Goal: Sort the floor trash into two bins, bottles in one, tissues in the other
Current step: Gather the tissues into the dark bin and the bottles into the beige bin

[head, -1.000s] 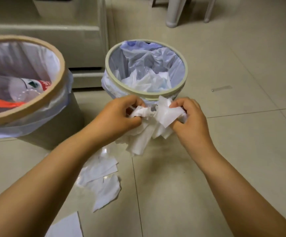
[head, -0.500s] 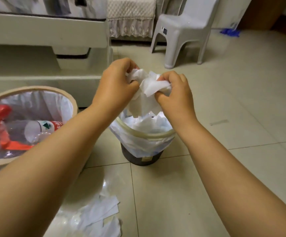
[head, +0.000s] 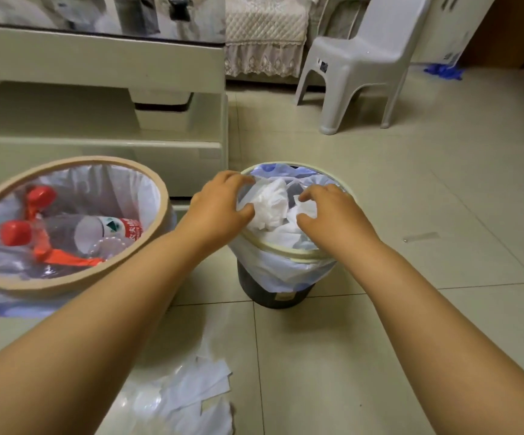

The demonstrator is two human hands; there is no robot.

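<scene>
Crumpled white tissues point(head: 270, 205) fill the small bin point(head: 288, 251); red-capped bottles point(head: 97, 230) lie in the wide bin point(head: 66, 285) beside it.

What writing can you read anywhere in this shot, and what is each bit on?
"农夫": white characters on the red label of the clear plastic bottle in the tan-rimmed round bin; the remaining characters are blurred.
Dark sticker on the grey plastic chair: too small to read.
Pale tag on the black-based lined bin: too blurred to read.
</scene>
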